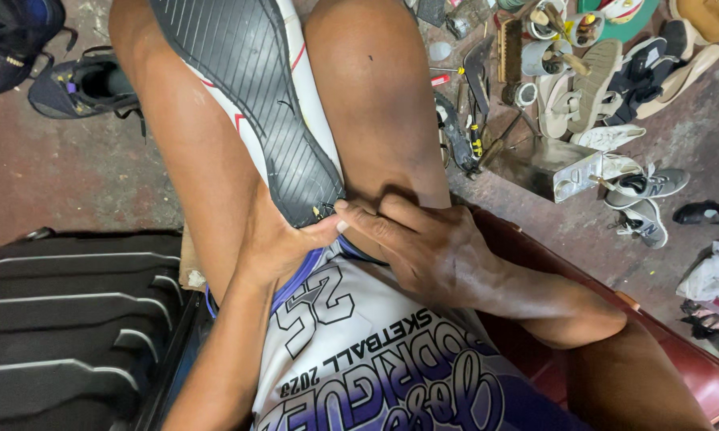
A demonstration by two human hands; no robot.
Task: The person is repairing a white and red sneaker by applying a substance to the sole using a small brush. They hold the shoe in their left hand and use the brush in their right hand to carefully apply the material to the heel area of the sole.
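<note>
**Item: shoe, sole upward, clamped between the knees**

Shoe (pixel 255 104) — lies between the seated person's thighs, dark ribbed outsole facing up, white upper with red trim showing along its edges. The near end sits at the lap, where both hands meet it.

Left hand (pixel 275 243) — cupped against the near end of the sole, thumb stretched across towards the other hand; fingers mostly hidden beneath.

Right hand (pixel 411 239) — fingers curled and pressed together, thumb and fingertips pinching at the sole's near edge; what is pinched is too small to tell.

Handling, as judged — light, with a rubbery sole that likely flexes while the grooves give grip; best held at the sole's rim or heel end, with the knees steadying the rest.

Surroundings — dark ridged suitcase (pixel 64 311) at the left; black shoe (pixel 84 88) on the floor (pixel 64 172); loose shoes, sandals and tools scattered at the upper right
</note>
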